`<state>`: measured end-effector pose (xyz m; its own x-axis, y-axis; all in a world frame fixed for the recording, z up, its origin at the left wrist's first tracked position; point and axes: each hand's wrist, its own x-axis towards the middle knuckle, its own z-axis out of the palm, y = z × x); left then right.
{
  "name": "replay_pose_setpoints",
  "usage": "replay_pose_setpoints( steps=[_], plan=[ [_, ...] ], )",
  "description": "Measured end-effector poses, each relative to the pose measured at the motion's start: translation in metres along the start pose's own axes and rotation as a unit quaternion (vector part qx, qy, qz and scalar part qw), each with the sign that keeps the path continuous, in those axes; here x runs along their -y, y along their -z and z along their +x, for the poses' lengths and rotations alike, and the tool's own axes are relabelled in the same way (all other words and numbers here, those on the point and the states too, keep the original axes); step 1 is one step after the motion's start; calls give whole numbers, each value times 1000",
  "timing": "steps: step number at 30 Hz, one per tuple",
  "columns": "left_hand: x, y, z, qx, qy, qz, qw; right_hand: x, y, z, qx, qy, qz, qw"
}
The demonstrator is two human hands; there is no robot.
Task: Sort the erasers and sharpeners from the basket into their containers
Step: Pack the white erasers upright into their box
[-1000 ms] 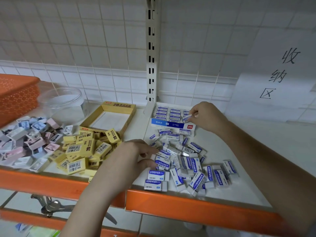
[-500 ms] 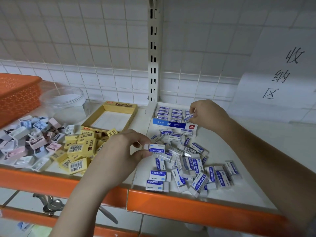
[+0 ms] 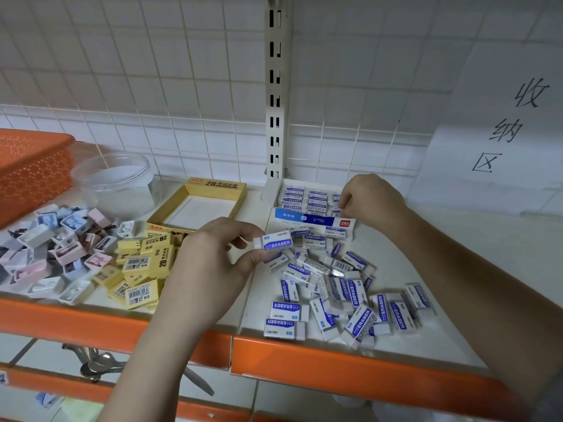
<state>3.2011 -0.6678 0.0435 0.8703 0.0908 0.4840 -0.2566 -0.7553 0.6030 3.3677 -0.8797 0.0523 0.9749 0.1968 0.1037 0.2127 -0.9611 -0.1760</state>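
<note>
The shelf [image 3: 426, 300] is carrying a loose heap of white erasers [image 3: 341, 287] beside yellow erasers [image 3: 143, 263] and pastel sharpeners [image 3: 51, 248]. Your right hand [image 3: 370, 199] is pinching an eraser at the blue-and-white box [image 3: 313, 220]. Your left hand [image 3: 213, 257] is gripping one white eraser [image 3: 274, 241] above the heap.
</note>
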Motion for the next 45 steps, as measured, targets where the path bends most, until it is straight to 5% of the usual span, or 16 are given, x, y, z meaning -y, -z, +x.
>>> replay_pose_setpoints(
  steps=[8, 17, 28, 37, 45],
  plan=[
    [6, -1, 0, -18, 28, -17, 999, 5, 20, -36, -34, 76, 160, 984],
    [6, -4, 5, -26, 66, -43, 997, 16, 35, -86, 132, 147, 241, 950],
    [11, 3, 6, -47, 65, -38, 996, 20, 20, -92, 145, 121, 202, 961],
    [-5, -9, 51, 23, 57, -73, 995, 6, 12, -86, 173, 128, 211, 954],
    [-8, -46, 101, 87, 28, -39, 995, -19, 19, -106, -14, 65, 362, 930]
  ],
)
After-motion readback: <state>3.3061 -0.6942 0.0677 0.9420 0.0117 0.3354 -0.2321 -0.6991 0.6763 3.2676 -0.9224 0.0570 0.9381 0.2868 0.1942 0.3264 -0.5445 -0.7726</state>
